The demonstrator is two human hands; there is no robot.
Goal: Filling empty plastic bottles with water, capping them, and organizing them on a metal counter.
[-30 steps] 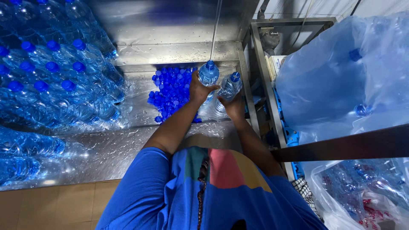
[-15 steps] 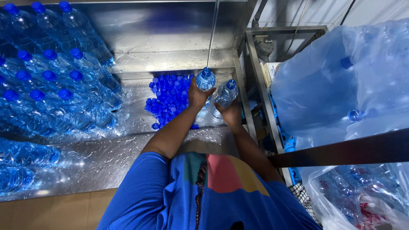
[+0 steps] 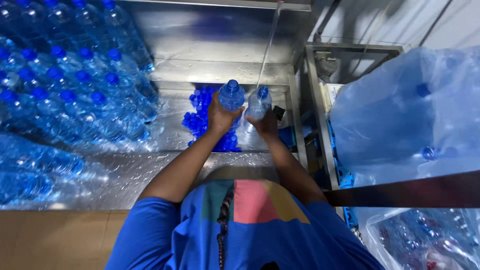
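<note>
Two small bottles are in hand. The left hand (image 3: 220, 117) grips one capped bottle (image 3: 232, 96) upright; the right hand (image 3: 266, 125) wraps one open bottle (image 3: 259, 104) just beside it, under a thin water stream (image 3: 268, 47). Loose blue caps (image 3: 202, 117), too many to count, lie left of the left hand. Farther left on the steel desk (image 3: 150, 172) stand dozens of capped bottles (image 3: 70, 95).

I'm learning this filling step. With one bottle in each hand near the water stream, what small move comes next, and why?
Probably hold the right hand steady: its bottle sits under the thin water stream. The left hand holds a blue-capped bottle beside it.
</note>
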